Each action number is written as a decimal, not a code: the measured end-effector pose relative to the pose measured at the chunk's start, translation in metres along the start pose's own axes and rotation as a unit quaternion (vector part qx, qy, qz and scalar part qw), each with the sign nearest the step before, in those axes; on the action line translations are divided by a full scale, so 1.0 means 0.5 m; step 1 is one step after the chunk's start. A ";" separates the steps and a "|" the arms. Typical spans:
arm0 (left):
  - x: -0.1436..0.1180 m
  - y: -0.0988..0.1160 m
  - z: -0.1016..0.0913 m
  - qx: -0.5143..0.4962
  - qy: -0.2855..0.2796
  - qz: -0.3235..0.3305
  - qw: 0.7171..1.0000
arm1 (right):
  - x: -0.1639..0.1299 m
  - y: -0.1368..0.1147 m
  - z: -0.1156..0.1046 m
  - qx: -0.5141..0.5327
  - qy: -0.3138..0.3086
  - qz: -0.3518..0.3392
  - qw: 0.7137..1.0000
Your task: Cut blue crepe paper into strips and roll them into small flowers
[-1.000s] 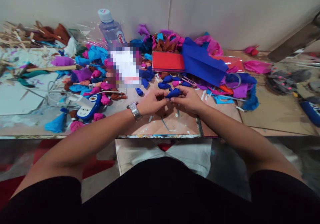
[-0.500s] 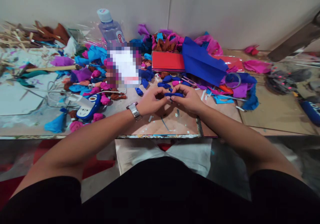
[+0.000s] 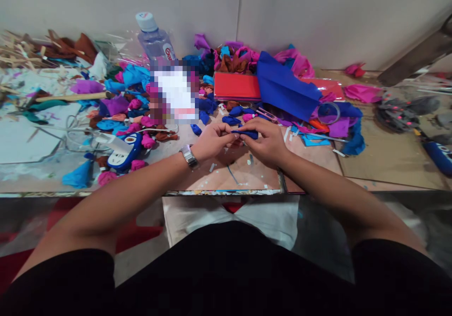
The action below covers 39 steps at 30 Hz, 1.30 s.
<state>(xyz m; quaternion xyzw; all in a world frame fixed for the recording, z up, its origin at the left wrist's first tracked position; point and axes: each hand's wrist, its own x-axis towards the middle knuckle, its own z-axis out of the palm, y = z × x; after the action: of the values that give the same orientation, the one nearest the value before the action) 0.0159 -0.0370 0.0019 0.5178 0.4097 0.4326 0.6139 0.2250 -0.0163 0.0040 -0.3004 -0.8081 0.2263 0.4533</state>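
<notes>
A small dark blue paper piece (image 3: 245, 133) is pinched between both hands just above the table (image 3: 247, 174). My left hand (image 3: 212, 141), with a metal watch at its wrist, grips the piece's left end. Fingers of my right hand (image 3: 266, 139) curl over its right end. Several small rolled blue and pink paper buds (image 3: 231, 119) lie just beyond my hands.
Crumpled paper in blue, pink, purple and brown covers the far half. A water bottle (image 3: 153, 38), a red paper pack (image 3: 237, 86), a blue sheet (image 3: 284, 87), a tape roll (image 3: 328, 113), a blue-and-white device (image 3: 123, 151) and wooden sticks (image 3: 17, 54) are around.
The blue piece went from a pointed, bunched shape to a flatter, thinner roll between my fingers. Both hands shifted slightly and stayed closed on it.
</notes>
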 end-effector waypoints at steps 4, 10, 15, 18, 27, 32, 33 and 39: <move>-0.005 0.011 0.006 -0.079 0.004 -0.040 0.996 | -0.001 0.004 -0.001 -0.013 -0.001 -0.021 1.000; -0.007 0.022 0.011 -0.097 0.021 -0.058 0.993 | 0.001 0.014 -0.005 -0.015 -0.011 -0.065 0.998; -0.005 0.023 0.010 -0.120 0.029 -0.064 0.990 | 0.004 0.009 -0.008 -0.013 -0.032 -0.071 0.997; -0.003 0.019 0.007 -0.123 0.020 -0.058 0.990 | 0.005 0.006 -0.010 -0.010 -0.039 -0.062 0.997; 0.003 0.005 -0.008 0.011 -0.016 0.042 0.999 | 0.008 0.004 -0.015 0.039 -0.031 0.048 0.998; 0.004 0.005 -0.009 0.036 -0.009 0.051 0.998 | 0.013 -0.007 -0.017 0.092 -0.044 0.104 0.989; 0.004 0.005 -0.009 0.039 -0.011 0.052 0.998 | 0.014 -0.008 -0.016 0.095 -0.044 0.115 0.988; 0.002 0.001 -0.012 0.106 -0.040 0.093 0.989 | 0.016 0.002 -0.015 0.117 -0.049 0.175 0.976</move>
<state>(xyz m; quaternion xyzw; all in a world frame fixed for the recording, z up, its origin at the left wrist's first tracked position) 0.0101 -0.0344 0.0016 0.6328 0.3784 0.4205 0.5288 0.2288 -0.0094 0.0119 -0.3703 -0.7322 0.4096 0.3987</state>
